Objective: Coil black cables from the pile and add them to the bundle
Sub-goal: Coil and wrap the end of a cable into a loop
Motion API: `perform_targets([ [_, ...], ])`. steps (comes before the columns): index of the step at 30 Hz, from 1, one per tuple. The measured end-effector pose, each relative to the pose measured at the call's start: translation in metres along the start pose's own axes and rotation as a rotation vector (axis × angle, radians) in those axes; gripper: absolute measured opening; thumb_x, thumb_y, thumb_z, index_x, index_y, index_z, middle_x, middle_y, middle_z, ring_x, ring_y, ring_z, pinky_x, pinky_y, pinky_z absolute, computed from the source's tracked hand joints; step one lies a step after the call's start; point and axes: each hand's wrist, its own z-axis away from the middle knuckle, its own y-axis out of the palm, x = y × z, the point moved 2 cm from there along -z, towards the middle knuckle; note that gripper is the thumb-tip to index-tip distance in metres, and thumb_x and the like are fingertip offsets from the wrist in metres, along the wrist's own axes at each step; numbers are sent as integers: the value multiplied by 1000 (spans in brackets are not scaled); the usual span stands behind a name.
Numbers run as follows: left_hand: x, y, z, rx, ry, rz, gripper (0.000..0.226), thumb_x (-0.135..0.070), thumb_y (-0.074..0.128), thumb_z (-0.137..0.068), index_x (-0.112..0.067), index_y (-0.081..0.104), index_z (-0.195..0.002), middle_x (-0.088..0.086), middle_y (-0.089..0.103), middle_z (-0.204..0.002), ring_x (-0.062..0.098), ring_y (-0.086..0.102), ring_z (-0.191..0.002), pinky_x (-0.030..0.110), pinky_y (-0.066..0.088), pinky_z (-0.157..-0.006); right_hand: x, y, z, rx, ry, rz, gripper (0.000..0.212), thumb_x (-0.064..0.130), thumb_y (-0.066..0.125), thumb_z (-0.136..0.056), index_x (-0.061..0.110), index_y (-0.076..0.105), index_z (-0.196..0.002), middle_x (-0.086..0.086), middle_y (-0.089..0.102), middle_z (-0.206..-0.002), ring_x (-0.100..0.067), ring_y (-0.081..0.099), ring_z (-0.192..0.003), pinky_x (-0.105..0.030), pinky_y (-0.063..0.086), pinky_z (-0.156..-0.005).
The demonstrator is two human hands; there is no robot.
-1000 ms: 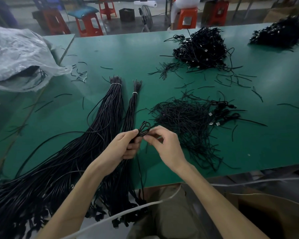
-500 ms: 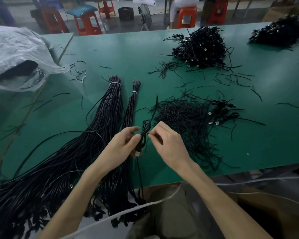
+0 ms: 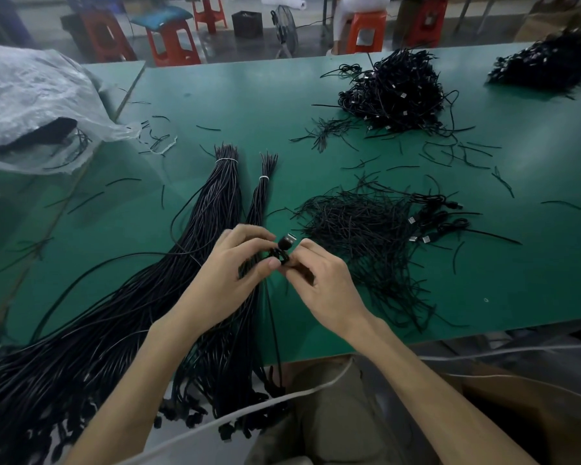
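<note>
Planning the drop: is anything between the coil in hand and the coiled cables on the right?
Yes: the flat heap of ties lies between the coil, held by the left hand and right hand, and those cables. Nothing taller does.

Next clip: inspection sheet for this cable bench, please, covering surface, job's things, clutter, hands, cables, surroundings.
Surface: green table, strewn with cable.
Job's things: small coil with a metal plug on top, between both hands; large bundle and thin bundle, each tied white near the far end; loose pile right of the hands.
Clutter: short black offcuts scattered; plastic bag at left; cable heaps at the back.
Hands: left hand and right hand both pinch the coil.
Cables: the coil's tail hangs over the near edge; white cord runs below that edge.
Surroundings: orange stools, floor fan, cardboard box.
</note>
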Motion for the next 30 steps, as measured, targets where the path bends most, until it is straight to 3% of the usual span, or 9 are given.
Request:
perform_targets([
  [4, -1, 5, 0, -16, -174, 193, 27, -55, 55, -95, -33, 58, -110, -24, 71, -100, 0, 69, -92, 16, 54, -80, 1, -2, 1, -18, 4, 5, 14, 12, 67, -98, 9, 62, -85, 5, 54, -85, -13, 51, -71, -31, 45, -65],
  [9, -3, 7, -5, -56, -254, 247, 18, -45, 60, -99, -28, 58, -101, -5, 74, -80, 10, 65, -64, 21, 51, -58, 5, 0, 2, -2, -11, 4, 14, 11, 66, -98, 9, 61, -85, 5, 52, -84, -12, 49, -70, -26, 42, -66],
  [12, -4, 4, -6, -24, -337, 421, 18, -34, 53, -105, -17, 60, -106, 6, 75, -77, 29, 70, -64, 38, 59, -58, 7, 1, 2, -7, -41, 35, 14, 12, 65, -99, 9, 62, -86, 7, 53, -85, -8, 47, -70, -20, 40, -67],
  [16, -3, -2, 0, 2, -289, 582, 21, -10, 40, -110, -11, 58, -121, 12, 72, -75, 27, 68, -65, 31, 57, -65, 7, -1, 0, -40, -54, 82, 14, 11, 65, -100, 7, 62, -87, 4, 53, -86, -8, 45, -68, -19, 38, -64],
  [21, -7, -3, 5, 162, -186, 544, 43, 12, 53, -99, -13, 60, -133, 14, 71, -100, 24, 73, -87, 29, 59, -80, 2, -2, 0, -48, -29, 64, 14, 9, 64, -100, 7, 62, -87, 4, 52, -86, -11, 45, -67, -23, 37, -63],
  [24, -3, 0, 1, 112, -227, 346, 32, -2, 67, -95, -23, 67, -119, 8, 68, -107, 15, 67, -90, 35, 59, -81, 0, -1, 4, -34, -9, 52, 14, 7, 63, -99, 7, 60, -85, 4, 52, -86, -13, 46, -66, -24, 37, -61],
  [26, -1, 1, -1, 69, -232, 171, 22, -29, 73, -90, -22, 68, -110, -1, 60, -106, 14, 62, -90, 38, 56, -84, -1, 1, 5, -28, -8, 46, 14, 6, 63, -98, 7, 58, -84, 4, 51, -85, -14, 45, -66, -22, 36, -61],
  [28, -1, 3, -2, 69, -175, 63, 38, -56, 61, -85, -22, 64, -101, -11, 53, -101, 10, 57, -86, 33, 53, -77, -1, 2, 6, -28, -6, 46, 18, 7, 62, -98, 10, 54, -82, 7, 46, -84, -11, 42, -66, -19, 33, -61],
  [30, -3, 6, 0, 67, -139, -6, 39, -66, 48, -89, -28, 56, -87, -12, 51, -89, 10, 53, -73, 31, 47, -64, 0, 3, 6, -29, -8, 56, 22, 8, 63, -98, 14, 50, -81, 10, 43, -84, -8, 41, -67, -17, 32, -63],
])
